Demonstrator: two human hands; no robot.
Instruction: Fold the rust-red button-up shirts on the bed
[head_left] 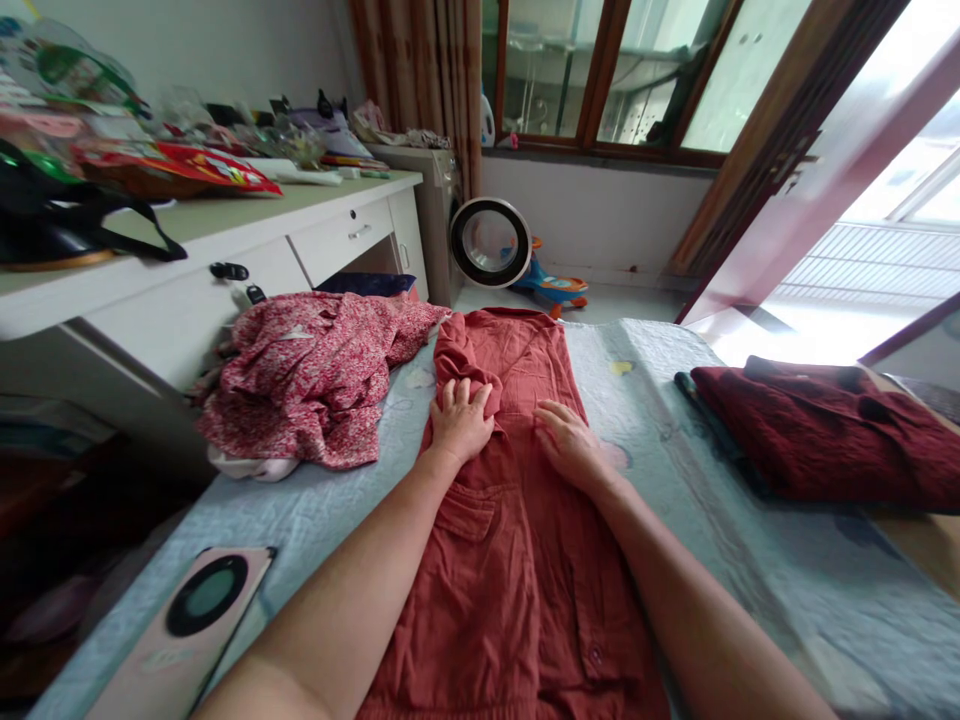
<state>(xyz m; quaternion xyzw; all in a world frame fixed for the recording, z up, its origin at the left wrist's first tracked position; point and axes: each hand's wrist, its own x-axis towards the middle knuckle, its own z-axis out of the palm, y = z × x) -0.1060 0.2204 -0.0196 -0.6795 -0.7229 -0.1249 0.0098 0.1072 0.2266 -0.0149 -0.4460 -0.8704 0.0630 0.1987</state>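
A rust-red garment (480, 590) with flap pockets and a button lies lengthwise in front of me, its far end narrowed by folded-in fabric. My left hand (463, 421) rests on its left edge, fingers spread over a bunched fold. Palm down, my right hand (568, 440) lies along the right edge of the same garment with fingers stretched out. Neither hand grips the cloth. Underneath is a pale blue patterned bed cover (652, 430).
A crumpled red-and-white garment (315, 370) lies left, and a phone (176, 640) near front left. Folded dark red clothes (817, 430) sit right. A cluttered desk (300, 215) borders the left. Beyond stand an open washing machine door (490, 243) and a blue ride-on toy (551, 285).
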